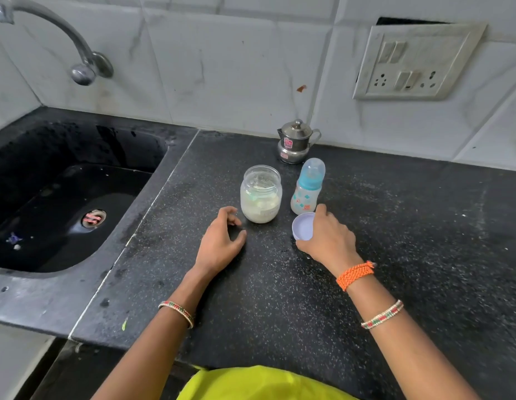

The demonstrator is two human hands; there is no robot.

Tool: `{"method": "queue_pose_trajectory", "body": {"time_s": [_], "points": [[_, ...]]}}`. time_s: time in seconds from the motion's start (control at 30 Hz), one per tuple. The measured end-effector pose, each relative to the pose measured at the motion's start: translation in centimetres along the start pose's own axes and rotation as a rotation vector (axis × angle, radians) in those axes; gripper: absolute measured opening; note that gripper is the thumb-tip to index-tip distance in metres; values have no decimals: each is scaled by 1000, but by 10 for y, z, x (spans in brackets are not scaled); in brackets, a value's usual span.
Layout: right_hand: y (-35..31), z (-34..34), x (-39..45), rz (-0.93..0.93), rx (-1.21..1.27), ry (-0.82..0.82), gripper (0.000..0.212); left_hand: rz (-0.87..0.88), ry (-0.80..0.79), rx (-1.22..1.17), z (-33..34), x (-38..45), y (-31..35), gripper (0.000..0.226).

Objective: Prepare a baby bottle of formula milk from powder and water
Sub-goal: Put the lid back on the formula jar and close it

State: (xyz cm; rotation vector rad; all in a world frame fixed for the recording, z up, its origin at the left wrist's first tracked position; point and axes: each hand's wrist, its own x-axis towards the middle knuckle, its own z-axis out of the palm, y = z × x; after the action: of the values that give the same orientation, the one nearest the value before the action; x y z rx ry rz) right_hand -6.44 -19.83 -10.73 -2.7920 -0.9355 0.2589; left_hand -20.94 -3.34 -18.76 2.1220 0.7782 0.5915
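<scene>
We see the baby bottle point(307, 187) upright on the black counter point(395, 226), blue cap on, just right of the open powder jar point(261, 194). Jar's white lid point(302, 226) is gripped in the right hand point(330, 241), in front of the bottle; looks tilted, can't confirm if it touches the counter. Left hand point(222, 241) holds nothing, fingers loosely curled, just left of the jar. Steel pot point(295, 142) sits behind at the wall. Sink point(63, 197) far left.

We take this for a home kitchen. A black speckled stone counter point(366, 226) runs right of a sunken dark sink point(63, 197), a curved tap point(78, 53) above it. Right of the tap, tiled wall point(222, 67) and switchboard point(418, 62).
</scene>
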Motion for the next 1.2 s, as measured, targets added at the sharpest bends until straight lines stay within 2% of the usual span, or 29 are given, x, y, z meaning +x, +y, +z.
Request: {"method": "queue_pose_trajectory", "body": {"time_s": [0.13, 0.3, 0.4, 0.53, 0.6, 0.77, 0.87, 0.93, 1.03, 1.1, 1.2], "points": [[-20, -28, 3, -142, -147, 109, 89, -8, -28, -153, 1, 8, 11, 108], [-51, -52, 16, -296, -226, 212, 98, 43, -60, -292, 5, 34, 36, 130], [-66, -58, 31, -406, -173, 250, 100, 61, -49, -309, 6, 47, 44, 121], [-84, -62, 57, -451, 83, 20, 89, 52, 29, -325, 10, 56, 43, 88], [-90, -65, 69, -478, 90, -85, 78, 42, 37, -355, 12, 55, 42, 79], [-106, -79, 86, -586, -63, -246, 72, 7, 55, -421, 15, 55, 39, 82], [-112, -80, 90, -548, -123, -266, 68, -5, 63, -459, 16, 55, 37, 82], [-116, -80, 89, -488, -116, -224, 65, -6, 58, -475, 17, 54, 38, 79], [-119, -74, 87, -452, -263, 4, 63, -4, 64, -490, 18, 52, 39, 75], [-117, -72, 88, -450, -342, 34, 63, -7, 64, -500, 18, 52, 39, 75], [-111, -76, 91, -530, -370, -222, 67, -42, 50, -521, 18, 53, 39, 79]]}}
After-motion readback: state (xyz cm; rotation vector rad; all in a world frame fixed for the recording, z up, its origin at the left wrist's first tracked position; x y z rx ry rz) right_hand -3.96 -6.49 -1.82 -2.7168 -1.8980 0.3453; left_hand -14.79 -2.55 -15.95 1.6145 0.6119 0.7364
